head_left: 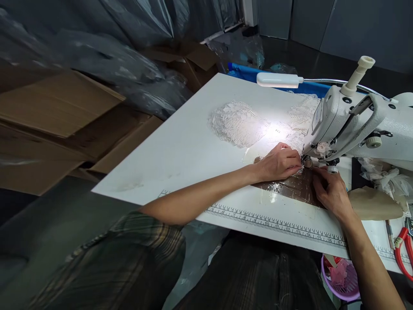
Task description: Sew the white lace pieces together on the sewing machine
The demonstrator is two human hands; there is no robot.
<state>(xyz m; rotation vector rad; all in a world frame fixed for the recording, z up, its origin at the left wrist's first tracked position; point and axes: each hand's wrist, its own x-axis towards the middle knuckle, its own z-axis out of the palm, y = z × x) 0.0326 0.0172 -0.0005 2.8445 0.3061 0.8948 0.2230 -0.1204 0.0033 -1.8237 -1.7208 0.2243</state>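
Note:
My left hand (281,163) is closed at the needle area of the white sewing machine (325,116), fingertips on a scrap of white lace (300,170) mostly hidden by the fingers. My right hand (334,193) is on the needle's other side, thumb and fingers drawn together under the machine head. What those fingers pinch is hidden. Beneath both hands lies a shiny brown plate (287,189) with thread bits on it. Behind the left hand, a heap of white lace pieces (238,124) rests on the white table (180,150), and more lace (301,114) lies beside the machine head.
A lit lamp (279,80) hangs over the lace. A printed ruler (274,225) follows the front edge. Red-handled cutters (402,249) and a beige oval piece (374,203) lie at right, above a purple basket (342,288). Cardboard boxes (58,103) stand left.

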